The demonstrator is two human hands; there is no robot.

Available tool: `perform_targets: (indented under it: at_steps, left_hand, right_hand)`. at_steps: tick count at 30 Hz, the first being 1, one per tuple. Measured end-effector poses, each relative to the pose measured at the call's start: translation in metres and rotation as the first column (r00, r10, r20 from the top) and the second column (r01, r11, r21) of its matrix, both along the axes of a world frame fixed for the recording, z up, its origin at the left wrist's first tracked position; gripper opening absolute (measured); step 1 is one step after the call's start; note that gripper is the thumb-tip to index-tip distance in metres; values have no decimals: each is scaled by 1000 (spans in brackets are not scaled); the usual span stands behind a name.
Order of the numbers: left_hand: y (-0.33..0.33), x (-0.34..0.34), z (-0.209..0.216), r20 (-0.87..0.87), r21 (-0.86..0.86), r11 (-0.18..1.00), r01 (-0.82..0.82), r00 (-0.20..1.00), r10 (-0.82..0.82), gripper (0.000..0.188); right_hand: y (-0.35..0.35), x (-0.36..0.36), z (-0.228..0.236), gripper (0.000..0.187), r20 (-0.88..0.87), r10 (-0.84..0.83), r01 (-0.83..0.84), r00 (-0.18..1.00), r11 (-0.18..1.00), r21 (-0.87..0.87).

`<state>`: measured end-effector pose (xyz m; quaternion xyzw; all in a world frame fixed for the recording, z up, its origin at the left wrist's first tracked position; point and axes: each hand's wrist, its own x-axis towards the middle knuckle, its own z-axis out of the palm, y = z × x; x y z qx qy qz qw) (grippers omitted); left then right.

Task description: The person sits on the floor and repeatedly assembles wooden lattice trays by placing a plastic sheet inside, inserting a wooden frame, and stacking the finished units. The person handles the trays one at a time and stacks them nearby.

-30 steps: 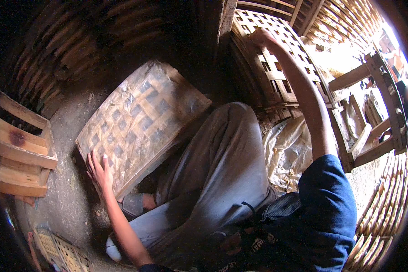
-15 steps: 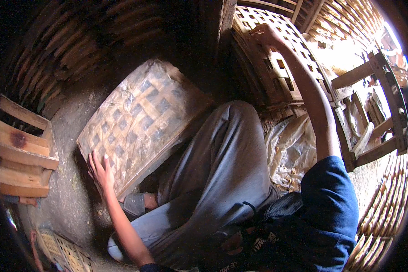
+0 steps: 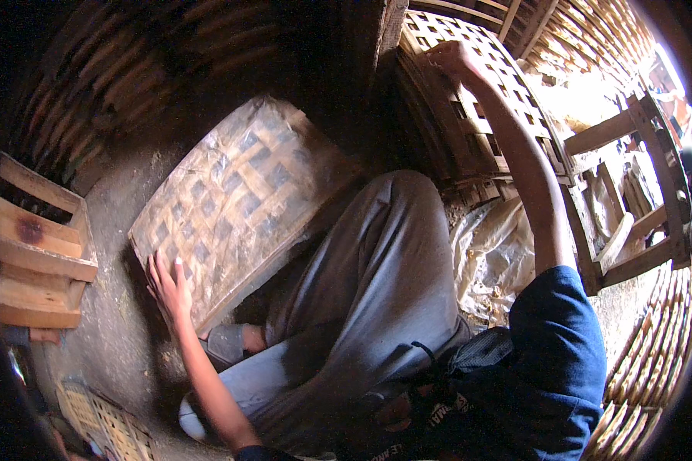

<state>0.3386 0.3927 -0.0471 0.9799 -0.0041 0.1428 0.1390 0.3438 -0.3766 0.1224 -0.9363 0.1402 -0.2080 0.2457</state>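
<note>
A dim slatted wall (image 3: pixel 77 100) borders the grey floor (image 3: pixel 115 307); brightly lit slats (image 3: pixel 644 346) stand at right.

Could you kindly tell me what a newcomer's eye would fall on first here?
Probably the pale woven panel left of centre, with the person's left grip spread at its lower-left corner. Next comes the sunlit lattice stack at the upper right, where the right grip touches its top at the end of an outstretched arm. The grey trousers also stand out, the raised knee filling the middle.
</note>
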Motion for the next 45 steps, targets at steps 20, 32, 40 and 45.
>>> perform_targets:
  at_steps: [20, 32, 40, 45]
  left_hand:
    - [-4, -3, 5, -11, 9, 1000, 22, 1000, -22, 65]
    - [1, -2, 3, -4, 27, 999, 27, 1000, -27, 65]
    - [-8, -2, 6, -2, 11, 999, 32, 999, -32, 64]
    - [-3, -4, 8, -8, 21, 1000, 15, 1000, -14, 64]
  right_hand:
    - [-4, -8, 5, 9, 47, 289, -150, 956, 621, -769]
    - [24, -45, -6, 15, 195, 359, -273, 913, 891, -362]
    - [24, -32, 14, 13, 55, -65, 64, 996, 998, 28]
    - [23, -24, 10, 13, 47, -20, 27, 999, 988, -154]
